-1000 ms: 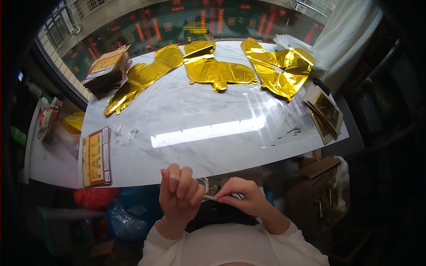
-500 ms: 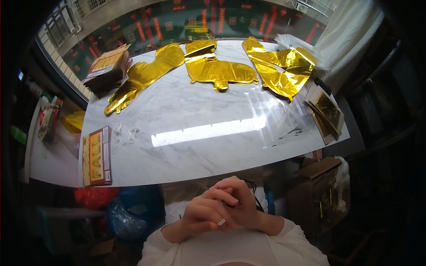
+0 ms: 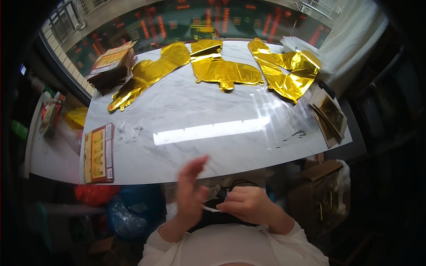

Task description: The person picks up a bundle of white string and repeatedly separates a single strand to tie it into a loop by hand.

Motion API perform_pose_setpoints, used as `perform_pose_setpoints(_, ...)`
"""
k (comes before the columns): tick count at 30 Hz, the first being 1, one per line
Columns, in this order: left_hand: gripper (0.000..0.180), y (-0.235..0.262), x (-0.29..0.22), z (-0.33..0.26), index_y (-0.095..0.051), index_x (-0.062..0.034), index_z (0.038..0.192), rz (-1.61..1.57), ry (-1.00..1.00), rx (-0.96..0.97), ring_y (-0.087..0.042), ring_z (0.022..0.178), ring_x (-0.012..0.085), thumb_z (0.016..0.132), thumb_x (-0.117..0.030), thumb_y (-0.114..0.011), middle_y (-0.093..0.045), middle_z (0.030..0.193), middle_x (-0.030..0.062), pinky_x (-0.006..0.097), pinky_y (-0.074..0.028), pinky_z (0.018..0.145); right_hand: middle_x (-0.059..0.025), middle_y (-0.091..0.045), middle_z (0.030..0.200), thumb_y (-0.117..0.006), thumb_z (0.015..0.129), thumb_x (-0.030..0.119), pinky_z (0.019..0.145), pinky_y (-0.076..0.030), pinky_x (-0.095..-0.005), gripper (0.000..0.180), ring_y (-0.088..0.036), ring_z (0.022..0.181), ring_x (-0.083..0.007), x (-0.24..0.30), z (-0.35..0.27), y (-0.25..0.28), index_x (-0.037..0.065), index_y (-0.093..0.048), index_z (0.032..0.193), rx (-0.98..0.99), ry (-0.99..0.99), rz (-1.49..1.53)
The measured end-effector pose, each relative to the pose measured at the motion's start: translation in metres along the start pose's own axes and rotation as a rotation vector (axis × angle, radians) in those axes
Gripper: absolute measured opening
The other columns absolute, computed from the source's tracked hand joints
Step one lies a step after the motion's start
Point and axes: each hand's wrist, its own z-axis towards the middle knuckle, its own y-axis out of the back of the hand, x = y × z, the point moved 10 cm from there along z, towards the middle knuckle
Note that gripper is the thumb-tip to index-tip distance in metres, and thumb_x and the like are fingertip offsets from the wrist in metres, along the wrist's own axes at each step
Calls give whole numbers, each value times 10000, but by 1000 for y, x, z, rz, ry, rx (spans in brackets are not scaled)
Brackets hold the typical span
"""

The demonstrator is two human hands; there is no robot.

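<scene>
My left hand (image 3: 190, 195) is raised at the table's near edge, its fingers stretched upward and smeared by motion. No object shows in it. My right hand (image 3: 249, 204) is beside it in front of my body, fingers curled together. A thin white strip shows by its fingertips, and I cannot tell whether it is held. Farther off on the marble-patterned table (image 3: 186, 106) lie three flat gold foil balloons: one slanting at the left (image 3: 153, 71), one in the middle (image 3: 228, 72), and one with a gap inside its shape at the right (image 3: 290, 73). Neither hand touches them.
Flat printed packages (image 3: 99, 153) lie at the near left corner, with a taller stack (image 3: 112, 62) at the far left. Gold-and-brown packets (image 3: 328, 113) rest at the right edge. Below are a cardboard box (image 3: 310, 190), a blue bag (image 3: 137, 213) and a red bag (image 3: 95, 194).
My hands were clasped together and are now apart. The left hand has risen with its fingers extended; the right has moved slightly to the right. The balloons stay where they lay.
</scene>
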Motion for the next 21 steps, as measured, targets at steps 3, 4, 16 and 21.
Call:
perform_pose_setpoints(3, 651, -48, 13, -19, -227, 3, 1500, 16, 129, 377, -464, 1303, 231, 1015, -325, -510, -449, 1430, 171, 349, -358, 1083, -21, -637, 797, -762, 753, 69, 677, -526, -330, 126, -631, 829, -233, 7, 8, 2, 125, -697, 845, -61, 111, 62)
perform_pose_setpoints(4, 718, -64, 27, -33, -194, 3, 1522, -89, 312, 539, -463, 1291, 202, 1015, -391, -517, -433, 1438, 155, 317, -372, 1061, -23, -635, 800, -760, 760, 65, 721, -522, -334, 120, -614, 853, -246, 4, 8, 4, 108, -693, 849, -83, 93, 104)
perform_pose_setpoints(16, 307, -62, 60, -66, -572, -62, 1270, -562, 781, 641, -397, 767, 38, 1054, -261, -481, -474, 876, -57, 198, -347, 695, -14, -633, 684, -817, 683, -13, 585, -400, -262, 165, -529, 678, -125, -35, -3, 28, 51, -746, 817, -286, -256, 463)
perform_pose_setpoints(21, 248, -47, 53, -43, -650, -39, 1091, -481, 568, 426, -568, 936, 103, 1033, -246, -527, -628, 1008, 5, 247, -454, 846, -23, -671, 751, -804, 683, -15, 601, -431, -266, 199, -549, 702, -158, -21, 0, 32, 65, -743, 854, -380, -154, 288)
